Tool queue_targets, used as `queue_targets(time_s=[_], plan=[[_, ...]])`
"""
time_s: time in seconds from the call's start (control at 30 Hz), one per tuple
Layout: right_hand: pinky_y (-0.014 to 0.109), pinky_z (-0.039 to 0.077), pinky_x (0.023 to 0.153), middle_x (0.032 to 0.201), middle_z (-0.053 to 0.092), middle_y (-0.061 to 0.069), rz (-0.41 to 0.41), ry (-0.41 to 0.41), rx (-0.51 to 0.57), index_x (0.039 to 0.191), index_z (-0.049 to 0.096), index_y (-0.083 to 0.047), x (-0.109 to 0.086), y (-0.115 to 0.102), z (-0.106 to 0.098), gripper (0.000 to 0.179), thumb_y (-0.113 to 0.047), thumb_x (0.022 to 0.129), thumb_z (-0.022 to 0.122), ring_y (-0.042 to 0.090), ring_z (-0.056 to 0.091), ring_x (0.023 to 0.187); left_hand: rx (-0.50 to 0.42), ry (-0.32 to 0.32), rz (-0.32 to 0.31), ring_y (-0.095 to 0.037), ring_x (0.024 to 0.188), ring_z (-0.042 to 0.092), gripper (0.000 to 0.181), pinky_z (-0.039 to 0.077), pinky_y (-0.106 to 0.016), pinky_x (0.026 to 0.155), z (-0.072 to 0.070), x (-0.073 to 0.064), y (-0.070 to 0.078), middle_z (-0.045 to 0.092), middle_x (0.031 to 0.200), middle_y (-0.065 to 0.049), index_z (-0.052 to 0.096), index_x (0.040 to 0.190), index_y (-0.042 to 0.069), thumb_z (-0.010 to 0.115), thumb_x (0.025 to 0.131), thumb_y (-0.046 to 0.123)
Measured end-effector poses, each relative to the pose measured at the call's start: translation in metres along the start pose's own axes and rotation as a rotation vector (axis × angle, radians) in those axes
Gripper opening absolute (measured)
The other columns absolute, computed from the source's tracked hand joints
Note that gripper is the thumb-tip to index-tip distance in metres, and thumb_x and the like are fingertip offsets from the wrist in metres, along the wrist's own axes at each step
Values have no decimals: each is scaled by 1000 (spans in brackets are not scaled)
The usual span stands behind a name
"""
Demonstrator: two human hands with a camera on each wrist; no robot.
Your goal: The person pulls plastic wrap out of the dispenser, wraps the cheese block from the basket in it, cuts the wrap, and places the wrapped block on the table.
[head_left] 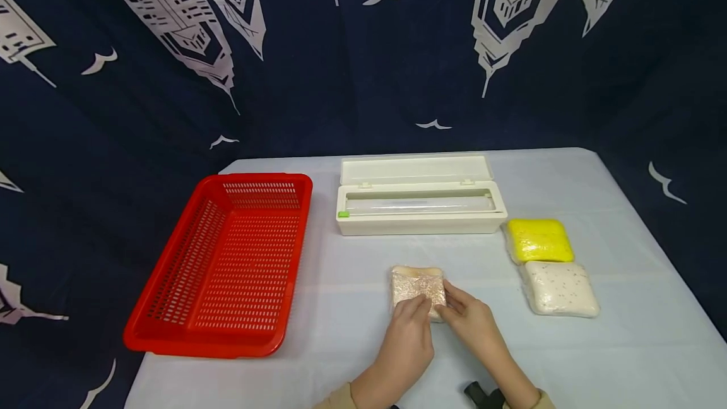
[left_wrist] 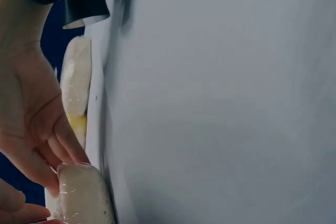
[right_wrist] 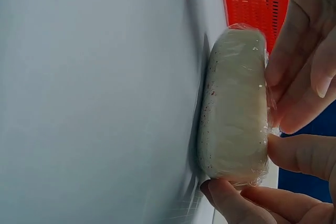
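Note:
A small pale block in clear plastic wrap [head_left: 417, 279] lies on the table, its top brownish and shiny. Seen side-on in the right wrist view, the same block [right_wrist: 233, 103] has reddish specks low on its side. My right hand [head_left: 474, 324] grips its near right edge, the thumb [right_wrist: 296, 153] on top and fingers underneath. With bunched fingertips, my left hand [head_left: 406, 339] pinches the wrap over the top. In the left wrist view the right hand [left_wrist: 31, 114] reaches the block, while the left fingertips [left_wrist: 16, 203] show at the lower corner.
A red perforated basket [head_left: 292, 270] stands at the left. Behind the hands is a white plastic-wrap dispenser [head_left: 420, 225], its lid raised. At the right lie a yellow wrapped block [head_left: 539, 240] and a white speckled one [head_left: 561, 289], touching each other. A dark patterned cloth [head_left: 352, 81] hangs behind.

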State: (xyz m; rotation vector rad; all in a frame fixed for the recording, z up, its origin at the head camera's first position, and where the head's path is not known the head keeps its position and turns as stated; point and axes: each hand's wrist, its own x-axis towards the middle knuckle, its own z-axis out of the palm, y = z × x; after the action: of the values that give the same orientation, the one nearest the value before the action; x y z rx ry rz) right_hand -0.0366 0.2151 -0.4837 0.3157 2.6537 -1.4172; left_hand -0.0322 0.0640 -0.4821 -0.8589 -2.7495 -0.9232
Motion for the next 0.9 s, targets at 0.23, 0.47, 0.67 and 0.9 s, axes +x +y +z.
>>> queue_targets(time_s=[0.23,0.47,0.67,0.9], plan=[[35,57,84,128,60,29,16,4,0,139,49,7,-1,0,0,55,-12,91,67,39,63,115,-1,-64,33,-35,122,59,32,56,-35,91,-1,-8,3,58,132,-27,61,125,-6,53,93,-3],[38,58,85,131,60,26,37,-5,18,136,52,5,6,0,-6,53,-21,93,67,38,63,116,-322,148,-368,-15,86,63,22,50,-19,69,-24,18,-31,64,102,-7,65,113,3,65,92,8],[33,59,78,124,64,25,98,11,65,134,53,7,23,2,-11,57,-34,95,63,30,70,101,-424,15,-621,-22,86,61,46,50,-32,71,-26,39,-72,62,100,-14,59,116,-4,72,88,31],[30,53,67,107,65,22,117,-38,-26,123,57,10,43,-5,-5,65,-46,91,65,23,63,89,-493,-151,-637,-17,65,63,54,50,-28,58,-13,51,-82,66,94,-13,60,115,-6,70,89,40]])
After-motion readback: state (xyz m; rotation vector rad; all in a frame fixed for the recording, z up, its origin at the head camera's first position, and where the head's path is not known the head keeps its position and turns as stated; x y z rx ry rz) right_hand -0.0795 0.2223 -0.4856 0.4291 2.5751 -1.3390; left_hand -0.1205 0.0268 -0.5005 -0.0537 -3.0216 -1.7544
